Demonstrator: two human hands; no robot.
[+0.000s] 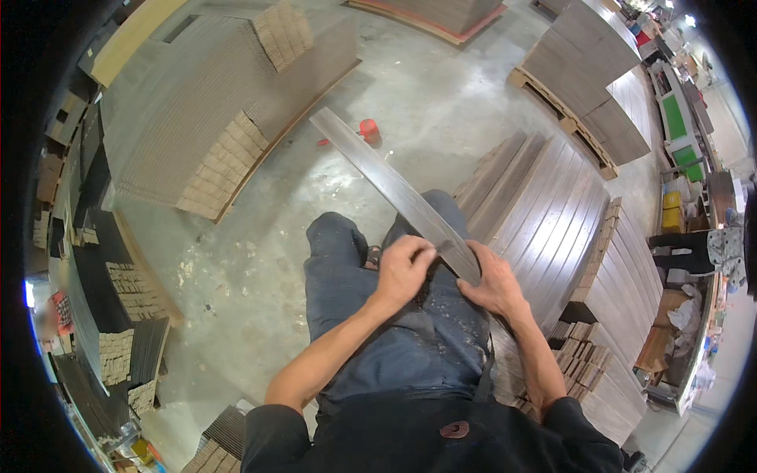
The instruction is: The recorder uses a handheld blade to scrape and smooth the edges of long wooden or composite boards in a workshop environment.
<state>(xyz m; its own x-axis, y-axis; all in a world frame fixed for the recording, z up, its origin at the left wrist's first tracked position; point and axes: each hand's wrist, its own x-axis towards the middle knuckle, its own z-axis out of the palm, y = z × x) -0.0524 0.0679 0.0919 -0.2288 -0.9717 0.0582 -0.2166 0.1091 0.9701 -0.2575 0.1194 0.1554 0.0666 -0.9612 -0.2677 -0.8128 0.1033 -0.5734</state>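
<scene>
A long, narrow grey-brown wooden plank (378,173) rests slantwise over my thigh, its far end pointing up and to the left. Gripping its near end is my right hand (497,282), thumb on one side and fingers on the other. My left hand (404,272) is curled in a pinch at the plank's left edge, close to the near end. Whatever it holds, if anything, is hidden by the fingers. Pale specks of dust lie on my dark trousers (378,315) under both hands.
To my right stands a stack of similar planks (544,205), with another stack (631,272) beyond. A tall pile of boards (229,94) fills the far left. Beyond the plank, a red cup-like object (368,128) sits on the floor. A loaded pallet (564,118) stands far right.
</scene>
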